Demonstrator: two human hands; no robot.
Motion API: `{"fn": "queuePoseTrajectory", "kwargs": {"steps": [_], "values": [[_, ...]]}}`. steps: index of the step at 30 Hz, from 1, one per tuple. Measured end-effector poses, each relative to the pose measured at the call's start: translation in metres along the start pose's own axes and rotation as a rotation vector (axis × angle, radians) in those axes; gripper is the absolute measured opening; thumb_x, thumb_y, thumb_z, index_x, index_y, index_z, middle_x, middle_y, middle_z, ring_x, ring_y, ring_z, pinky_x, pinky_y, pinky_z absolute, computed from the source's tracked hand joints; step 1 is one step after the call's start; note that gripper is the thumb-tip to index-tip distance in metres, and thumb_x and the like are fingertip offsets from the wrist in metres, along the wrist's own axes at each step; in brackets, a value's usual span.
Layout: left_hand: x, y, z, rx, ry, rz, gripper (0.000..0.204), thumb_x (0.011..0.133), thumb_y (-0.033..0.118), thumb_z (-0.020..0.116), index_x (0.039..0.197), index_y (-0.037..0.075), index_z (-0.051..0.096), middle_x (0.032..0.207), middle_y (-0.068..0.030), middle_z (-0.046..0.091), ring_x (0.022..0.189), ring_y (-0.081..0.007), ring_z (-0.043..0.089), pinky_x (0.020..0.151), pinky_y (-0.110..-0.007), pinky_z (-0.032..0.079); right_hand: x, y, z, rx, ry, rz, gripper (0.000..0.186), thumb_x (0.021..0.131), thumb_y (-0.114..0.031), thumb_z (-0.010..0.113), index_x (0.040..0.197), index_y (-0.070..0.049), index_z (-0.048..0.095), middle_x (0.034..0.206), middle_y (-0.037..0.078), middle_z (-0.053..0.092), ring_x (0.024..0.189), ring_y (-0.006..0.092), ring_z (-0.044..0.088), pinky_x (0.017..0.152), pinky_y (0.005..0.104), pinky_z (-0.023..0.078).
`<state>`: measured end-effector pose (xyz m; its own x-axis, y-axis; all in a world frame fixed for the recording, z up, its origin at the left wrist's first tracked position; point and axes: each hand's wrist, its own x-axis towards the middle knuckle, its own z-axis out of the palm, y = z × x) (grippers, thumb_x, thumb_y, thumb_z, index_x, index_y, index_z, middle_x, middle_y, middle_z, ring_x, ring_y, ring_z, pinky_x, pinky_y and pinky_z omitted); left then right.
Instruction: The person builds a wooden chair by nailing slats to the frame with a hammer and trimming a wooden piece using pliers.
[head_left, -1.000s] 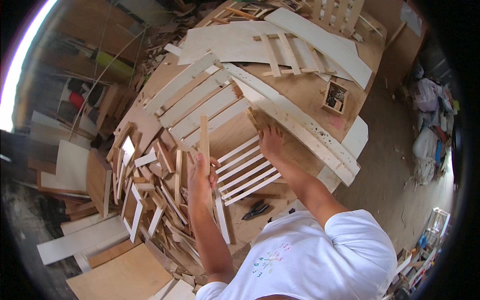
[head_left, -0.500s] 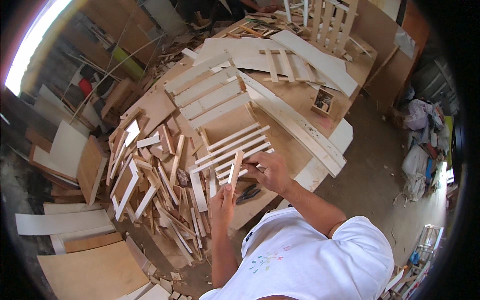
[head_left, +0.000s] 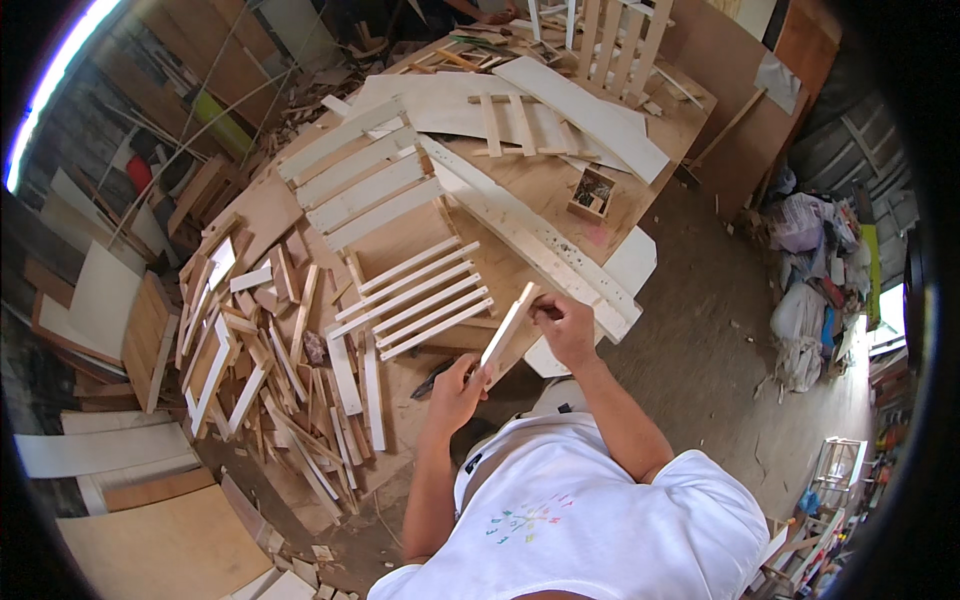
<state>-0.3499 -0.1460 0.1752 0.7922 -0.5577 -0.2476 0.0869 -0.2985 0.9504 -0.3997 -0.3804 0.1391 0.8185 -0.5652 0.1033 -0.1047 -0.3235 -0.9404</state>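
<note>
I hold a short pale wooden strip (head_left: 508, 328) slantwise in front of my chest, above the near edge of the work table. My left hand (head_left: 458, 394) is closed round its lower end. At the upper end, my right hand (head_left: 568, 330) has its fingers pinched against the strip's side; whether a small piece is also between them is hidden. Just beyond my hands lies a slatted wooden frame (head_left: 420, 298) of several narrow white-edged bars. Dark-handled pliers (head_left: 432, 380) rest beside my left hand, partly covered by it.
Scrap wood (head_left: 290, 350) is heaped on the left. A wider slatted panel (head_left: 365, 190), a long board (head_left: 530, 235) and a small open box of bits (head_left: 592, 192) lie farther back on the table (head_left: 630, 190). Bagged cloth (head_left: 805, 300) is piled at the right.
Both hands have moved right and slightly nearer with the strip, away from the slatted frame. The strip is tilted more. My view has shifted right.
</note>
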Motion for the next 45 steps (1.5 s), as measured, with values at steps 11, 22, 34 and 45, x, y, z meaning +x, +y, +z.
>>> {"fn": "queuePoseTrajectory", "kwargs": {"steps": [11,22,34,45], "values": [[0.186,0.003,0.155,-0.798,0.202,0.059,0.031,0.109,0.021,0.06,0.132,0.0,0.063,0.121,-0.0082,0.071,0.11,-0.0163,0.068,0.097,-0.031,0.053,0.046,0.119,-0.061,0.395,-0.555,0.301,0.04,0.109,-0.039,0.06,0.128,-0.004,0.064,0.101,0.007,0.074,0.081,0.0168,0.072,0.075,0.031,0.058],[0.151,-0.054,0.206,-0.693,0.306,-0.355,0.053,0.11,0.039,0.054,0.147,0.001,0.056,0.135,-0.0155,0.07,0.124,-0.0253,0.067,0.105,-0.039,0.052,0.172,0.186,-0.119,-0.398,-0.166,-0.063,0.048,0.092,-0.013,0.074,0.136,-0.001,0.063,0.113,0.027,0.073,0.106,0.0477,0.068,0.096,0.0514,0.054],[0.021,-0.099,0.182,-0.852,0.83,-0.509,0.048,0.109,0.035,0.054,0.141,-0.001,0.058,0.128,-0.0144,0.072,0.114,-0.0228,0.071,0.096,-0.034,0.056,0.143,0.156,-0.056,-0.356,-0.489,-0.233,0.048,0.091,-0.015,0.073,0.137,-0.007,0.064,0.137,0.024,0.062,0.128,0.0416,0.059,0.11,0.0486,0.047],[-0.031,-0.125,0.127,-0.818,0.682,-0.472,0.04,0.11,0.032,0.057,0.134,0.001,0.064,0.122,-0.012,0.074,0.108,-0.0208,0.073,0.093,-0.033,0.057,-0.001,0.126,0.088,-0.399,-0.775,-0.405,0.045,0.09,-0.023,0.075,0.133,-0.01,0.066,0.123,0.018,0.068,0.112,0.0413,0.066,0.096,0.0503,0.055]]}}
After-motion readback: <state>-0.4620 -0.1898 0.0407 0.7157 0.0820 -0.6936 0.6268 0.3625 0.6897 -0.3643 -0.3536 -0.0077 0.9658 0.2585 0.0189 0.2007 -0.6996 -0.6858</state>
